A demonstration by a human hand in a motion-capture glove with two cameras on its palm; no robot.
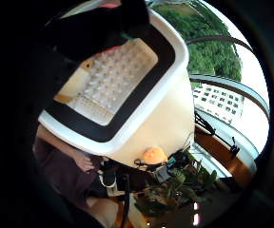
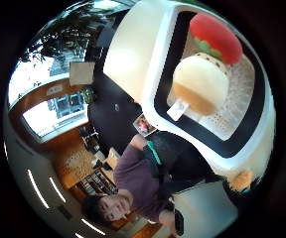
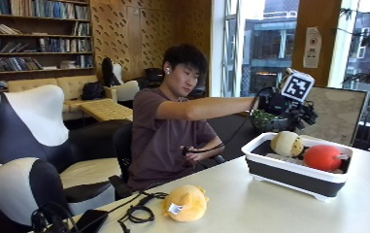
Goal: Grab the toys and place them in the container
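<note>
2 toys point(image 3: 288, 143) in container point(image 3: 288, 175) | grip point(image 3: 292, 112) above, state unclear | yellow toy point(image 3: 184, 203) on table point(image 3: 268, 208)

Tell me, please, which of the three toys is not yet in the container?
The orange-yellow plush toy, lying on the table. The cream toy and red toy sit inside the container.

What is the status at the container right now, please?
Right hand above the container, grip not visible. Cream toy and red toy inside. Yellow toy on the table, nothing blocking it.
</note>
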